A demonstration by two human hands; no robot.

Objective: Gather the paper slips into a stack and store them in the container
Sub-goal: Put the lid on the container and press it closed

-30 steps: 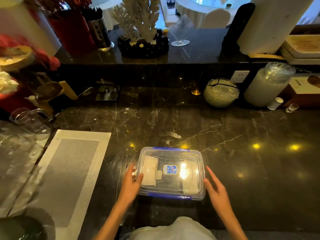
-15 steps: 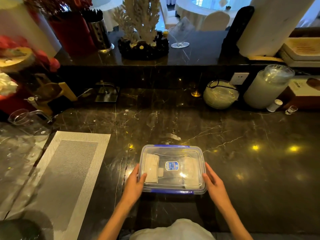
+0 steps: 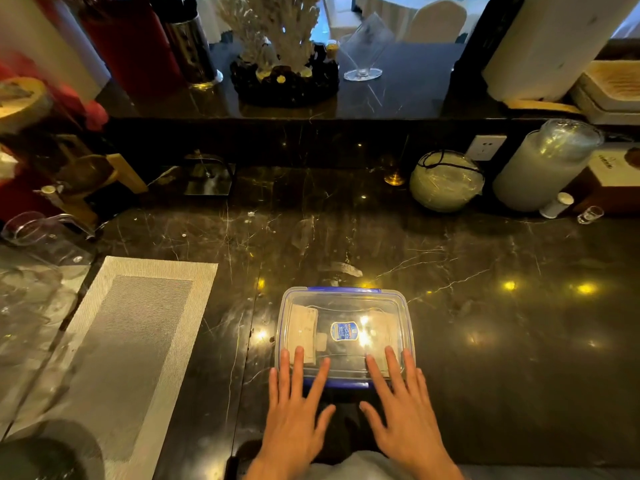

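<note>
Restaurant bar: marble counter (image 3: 450,306), draped banquet chairs (image 3: 436,20) behind.

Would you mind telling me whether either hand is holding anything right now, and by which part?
Nothing is gripped. The left hand and right hand lie flat, fingers spread, on the near edge of the container lid.

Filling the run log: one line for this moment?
container: lidded, slips inside | left hand: flat, fingers on lid | right hand: same | phase: pressing shut

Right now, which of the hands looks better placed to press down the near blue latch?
Probably the left hand: its fingers lie over the container lid's near edge, right above the blue latch. The right hand sits nearer the corner.
</note>
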